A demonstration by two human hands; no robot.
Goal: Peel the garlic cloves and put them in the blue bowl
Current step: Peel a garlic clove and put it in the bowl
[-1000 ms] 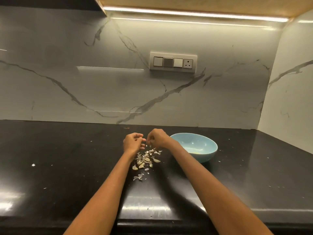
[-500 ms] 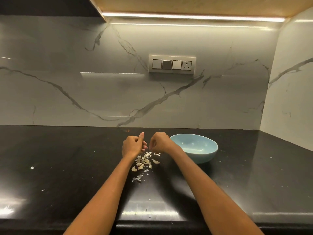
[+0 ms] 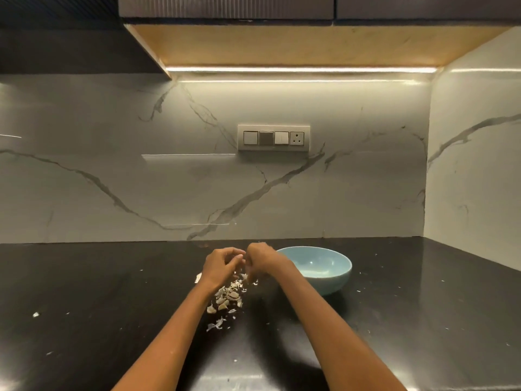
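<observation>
Left hand (image 3: 221, 266) and right hand (image 3: 260, 262) curled together, probably pinching a clove, unseen. Poised above garlic pile (image 3: 227, 296) to drop skins; blue bowl (image 3: 335, 280) just right for peeled cloves.

Blue bowl (image 3: 335, 280) and garlic scraps (image 3: 225, 296) mid-counter (image 3: 84, 306).

A glossy black counter (image 3: 84, 320) runs into a corner of white, grey-veined marble walls (image 3: 112, 179). A switch plate (image 3: 273, 137) sits on the back wall. A light strip (image 3: 301, 69) glows under dark cabinets (image 3: 225, 7).
</observation>
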